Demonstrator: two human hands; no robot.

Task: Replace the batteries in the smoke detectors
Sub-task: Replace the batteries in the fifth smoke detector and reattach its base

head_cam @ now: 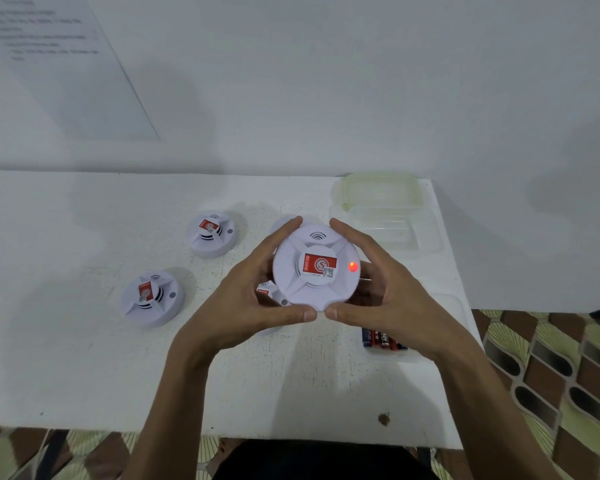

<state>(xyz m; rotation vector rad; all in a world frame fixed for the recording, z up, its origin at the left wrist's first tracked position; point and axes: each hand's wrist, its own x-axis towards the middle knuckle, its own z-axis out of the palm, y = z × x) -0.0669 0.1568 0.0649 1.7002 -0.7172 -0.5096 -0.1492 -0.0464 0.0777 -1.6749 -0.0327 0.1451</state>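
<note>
White table (84, 375) under a pale wall (326, 81), and the left hand (243, 299) and right hand (392, 299) clasp one smoke detector (316, 268) by its rim, its red light (353, 266) glowing.

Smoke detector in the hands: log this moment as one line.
held: round white plastic smoke detector | left hand, right hand: grip its rim | red indicator light: lit | below: white table
</note>
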